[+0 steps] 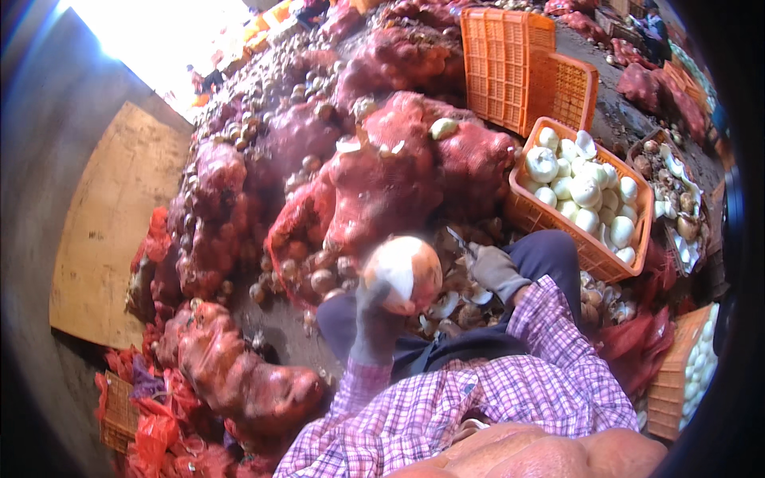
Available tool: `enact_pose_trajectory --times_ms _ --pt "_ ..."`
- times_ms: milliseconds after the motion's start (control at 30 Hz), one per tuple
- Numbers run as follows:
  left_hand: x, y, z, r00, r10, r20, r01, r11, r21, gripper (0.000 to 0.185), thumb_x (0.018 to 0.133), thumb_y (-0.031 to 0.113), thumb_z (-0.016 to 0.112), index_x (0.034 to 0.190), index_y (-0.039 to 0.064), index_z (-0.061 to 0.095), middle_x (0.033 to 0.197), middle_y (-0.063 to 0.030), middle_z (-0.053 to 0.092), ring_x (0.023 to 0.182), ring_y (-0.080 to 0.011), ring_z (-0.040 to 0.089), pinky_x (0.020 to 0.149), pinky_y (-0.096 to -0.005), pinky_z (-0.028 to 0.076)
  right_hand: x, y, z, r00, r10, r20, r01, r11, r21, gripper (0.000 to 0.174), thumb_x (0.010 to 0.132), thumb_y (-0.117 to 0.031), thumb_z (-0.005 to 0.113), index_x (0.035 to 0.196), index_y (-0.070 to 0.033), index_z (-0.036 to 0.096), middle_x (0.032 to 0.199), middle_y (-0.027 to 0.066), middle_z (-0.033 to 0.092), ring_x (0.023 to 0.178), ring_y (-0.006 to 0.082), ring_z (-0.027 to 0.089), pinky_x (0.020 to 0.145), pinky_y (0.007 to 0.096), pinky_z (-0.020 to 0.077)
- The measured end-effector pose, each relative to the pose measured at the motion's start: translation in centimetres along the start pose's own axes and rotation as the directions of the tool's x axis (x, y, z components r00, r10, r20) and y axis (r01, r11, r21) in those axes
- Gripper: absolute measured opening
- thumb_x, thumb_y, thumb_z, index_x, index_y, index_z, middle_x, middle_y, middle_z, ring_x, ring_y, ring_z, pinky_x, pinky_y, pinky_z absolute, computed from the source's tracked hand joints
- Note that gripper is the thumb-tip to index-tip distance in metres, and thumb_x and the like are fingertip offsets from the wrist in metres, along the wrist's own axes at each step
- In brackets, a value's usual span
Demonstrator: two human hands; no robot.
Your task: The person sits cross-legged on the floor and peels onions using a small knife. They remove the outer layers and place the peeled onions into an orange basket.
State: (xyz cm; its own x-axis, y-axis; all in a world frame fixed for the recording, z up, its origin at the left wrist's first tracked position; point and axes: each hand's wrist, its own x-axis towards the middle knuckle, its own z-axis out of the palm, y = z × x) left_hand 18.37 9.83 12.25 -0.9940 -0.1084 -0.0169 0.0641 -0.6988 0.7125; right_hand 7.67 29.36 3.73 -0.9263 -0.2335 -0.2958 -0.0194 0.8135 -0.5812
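Observation:
My left hand (378, 316), in a grey glove, holds up a partly peeled onion (405, 275); its left part shows white and its right part keeps brownish skin. To the right, my right hand (491, 267), also gloved in grey, grips a small knife (457, 239) with the blade pointing up and left, apart from the onion. Between my knees lie onion peelings (445, 305). An orange plastic crate (603, 269) beside my right knee is filled with peeled white onions (586, 191).
Red mesh sacks of onions (382, 197) are heaped in front, with loose unpeeled onions (323, 281) beside them. Upright orange crates (502, 71) stand beyond. A wooden board (113, 227) leans on the left wall. Another crate (669, 382) of white onions is at lower right. People are in the distance.

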Motion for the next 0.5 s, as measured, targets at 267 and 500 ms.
enact_pose_trajectory --times_ms 267,500 --pt "0.3 -2.3 0.6 0.998 0.050 -0.040 -0.046 0.995 0.084 0.082 0.071 0.025 0.079 0.139 -0.001 0.039 0.128 -0.0143 0.054 0.115 -0.0247 0.056 0.099 -0.0374 0.046 -6.2 -4.2 -3.9 0.922 -0.328 -0.205 0.376 0.636 0.674 0.031 0.097 -0.025 0.056 0.114 -0.001 0.062 0.086 0.0100 0.067 0.069 0.0157 0.064 0.061 0.0284 0.0502" --pt "-0.9 -1.7 -0.2 0.980 -0.185 -0.066 0.194 0.968 0.160 0.085 0.064 0.016 0.079 0.137 -0.004 0.040 0.126 -0.0153 0.056 0.113 -0.0254 0.058 0.099 -0.0376 0.046 -7.6 -3.5 -4.6 0.954 -0.294 0.050 0.202 0.760 0.618 0.031 0.094 -0.032 0.062 0.099 -0.002 0.065 0.067 0.0080 0.063 0.060 0.0155 0.061 0.055 0.0298 0.0469"
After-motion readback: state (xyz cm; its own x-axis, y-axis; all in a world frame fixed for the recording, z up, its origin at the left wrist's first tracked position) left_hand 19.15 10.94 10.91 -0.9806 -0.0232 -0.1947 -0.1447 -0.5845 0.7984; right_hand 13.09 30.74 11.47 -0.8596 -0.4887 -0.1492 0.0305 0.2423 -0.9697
